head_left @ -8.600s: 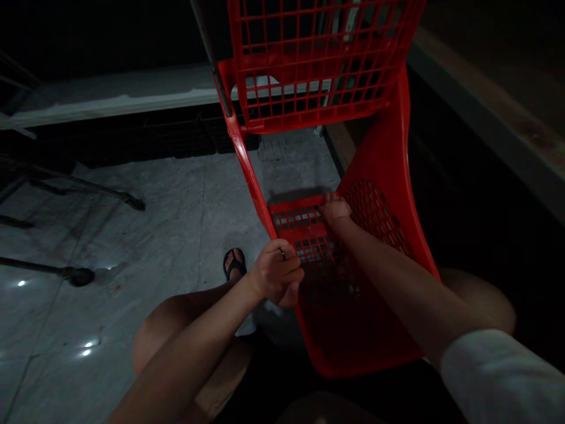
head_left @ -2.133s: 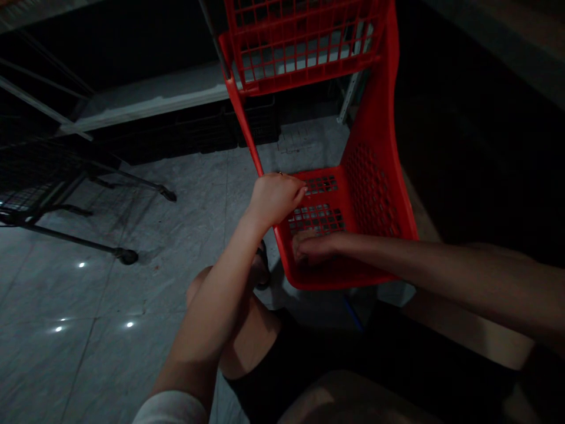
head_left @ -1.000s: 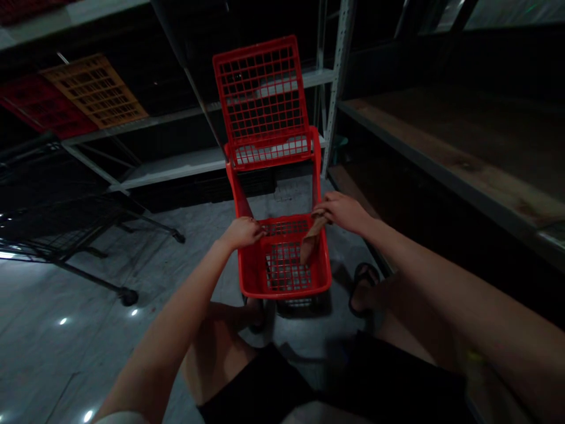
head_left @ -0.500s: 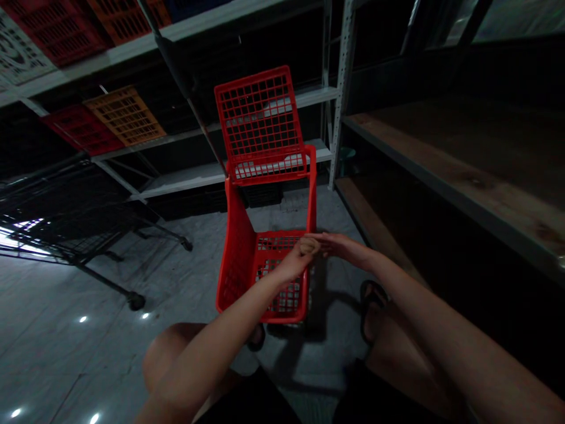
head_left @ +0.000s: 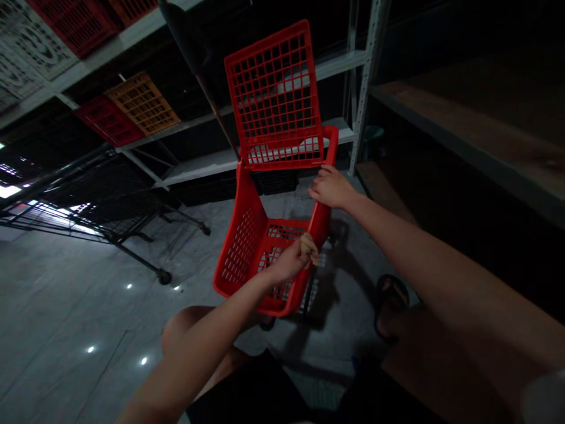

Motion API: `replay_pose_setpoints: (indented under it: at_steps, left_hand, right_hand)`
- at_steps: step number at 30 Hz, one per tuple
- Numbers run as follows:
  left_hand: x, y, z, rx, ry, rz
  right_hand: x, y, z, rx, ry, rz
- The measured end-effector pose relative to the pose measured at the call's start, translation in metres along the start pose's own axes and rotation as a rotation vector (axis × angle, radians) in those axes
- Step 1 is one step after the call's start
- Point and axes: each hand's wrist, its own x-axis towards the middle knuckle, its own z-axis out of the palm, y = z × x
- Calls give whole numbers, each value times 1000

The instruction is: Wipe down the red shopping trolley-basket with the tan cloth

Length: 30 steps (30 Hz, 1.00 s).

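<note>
A small red plastic shopping cart (head_left: 247, 247) stands tilted on the floor in front of my knees, its mesh flap (head_left: 276, 94) raised. My right hand (head_left: 329, 187) grips the cart's right rim near the top. My left hand (head_left: 293, 260) is closed around a brownish cloth (head_left: 310, 247) and presses it against the inner side of the right wall. My legs are bent below, with a sandalled foot (head_left: 391, 297) to the right of the cart.
A dark metal trolley (head_left: 101, 218) on wheels stands at the left. White shelves (head_left: 198, 168) behind the cart carry orange (head_left: 143, 103) and red crates (head_left: 108, 121). A long wooden shelf (head_left: 477, 123) runs along the right. The floor is grey tile.
The cloth passed from my right hand to my left. My right hand moved up to the cart's right rim, and the cart tipped over to the left.
</note>
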Motion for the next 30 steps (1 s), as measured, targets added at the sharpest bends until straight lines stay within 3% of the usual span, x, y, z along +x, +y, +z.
replay_pose_setpoints:
  at_steps: [4,8,11,13,15,19,23,27,30]
  left_hand:
    - [-35,0,5,99,56,6]
    - [-97,-2,-7,127,-136,-54]
    - [-109,2,-14,-8,-171,-131]
    - [-89,8,-9,-155,-86,-201]
    - [-55,15,3,-206,29,-249]
    - [20,35,24,63,206,-205]
    - [77,55,20,302,183,-92]
    - [97,64,13,417,118,-44]
    - [75,63,13,501,139,-61]
  right_hand:
    - [3,-3,14,-62,96,86]
    - [0,-2,25,13,176,129]
    - [-4,0,32,74,190,150]
    - [-7,1,34,130,216,151]
    - [-9,1,36,167,241,147]
    - [-12,2,37,191,245,144]
    - [-12,7,37,228,230,159]
    - [-9,8,35,206,213,204]
    - [-7,3,30,141,182,248]
